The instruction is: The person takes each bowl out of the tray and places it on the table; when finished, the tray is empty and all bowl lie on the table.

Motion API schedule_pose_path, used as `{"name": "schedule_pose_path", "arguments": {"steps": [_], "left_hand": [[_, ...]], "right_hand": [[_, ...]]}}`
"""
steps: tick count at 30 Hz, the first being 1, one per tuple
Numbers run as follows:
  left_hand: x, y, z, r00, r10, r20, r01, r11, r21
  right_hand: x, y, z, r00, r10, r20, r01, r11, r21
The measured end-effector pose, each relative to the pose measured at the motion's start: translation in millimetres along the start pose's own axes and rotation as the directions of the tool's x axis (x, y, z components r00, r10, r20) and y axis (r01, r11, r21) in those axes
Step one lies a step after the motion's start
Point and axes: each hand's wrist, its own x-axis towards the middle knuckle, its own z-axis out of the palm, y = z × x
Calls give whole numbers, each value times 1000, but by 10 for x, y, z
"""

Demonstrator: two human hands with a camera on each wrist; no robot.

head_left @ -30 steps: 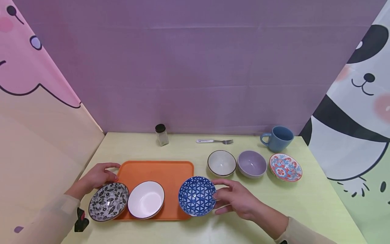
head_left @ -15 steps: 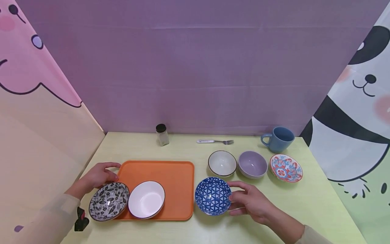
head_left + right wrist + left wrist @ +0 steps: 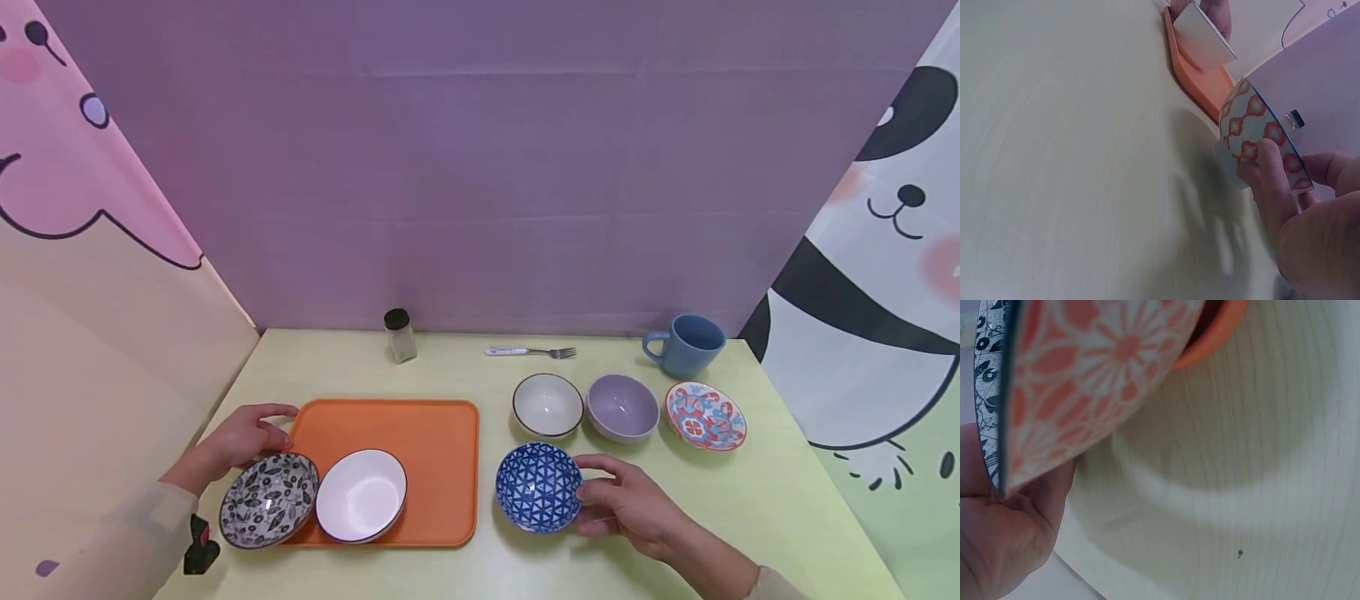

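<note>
My left hand [image 3: 243, 435] grips the rim of a black-and-white floral bowl [image 3: 268, 502], tilted over the left front corner of the orange tray [image 3: 441, 446]. In the left wrist view, the outside of this floral bowl [image 3: 1100, 375] has a red-and-white flower pattern and stands above the table. A white bowl with a dark rim [image 3: 360, 497] is at the front of the tray. With fingers and thumb, my right hand [image 3: 633, 507] holds a blue triangle-patterned bowl [image 3: 537, 487] just right of the tray. In the right wrist view, the blue bowl's outside [image 3: 1254, 128] shows red diamonds, raised above its shadow.
Behind the blue bowl stand a cream bowl [image 3: 547, 406], a lilac bowl [image 3: 622, 408] and a red-and-blue patterned bowl [image 3: 705, 416]. Farther back are a blue mug [image 3: 688, 346], a fork [image 3: 528, 352] and a black-lidded jar [image 3: 401, 337]. A purple cloth [image 3: 480, 167] closes the back.
My right hand has carried the blue bowl rightward, from over the tray's right edge to beside the tray. My left hand and the floral bowl have stayed in place.
</note>
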Motion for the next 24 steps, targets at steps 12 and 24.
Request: {"name": "schedule_pose_path", "arguments": {"steps": [12, 24], "left_hand": [[-13, 10, 10, 1000, 6, -8, -6, 1000, 7], [-2, 6, 8, 1000, 1, -11, -1, 1000, 11]], "right_hand": [[6, 44, -21, 1000, 1, 1, -1, 1000, 25], [27, 138, -89, 1000, -19, 22, 18, 999, 41]]}}
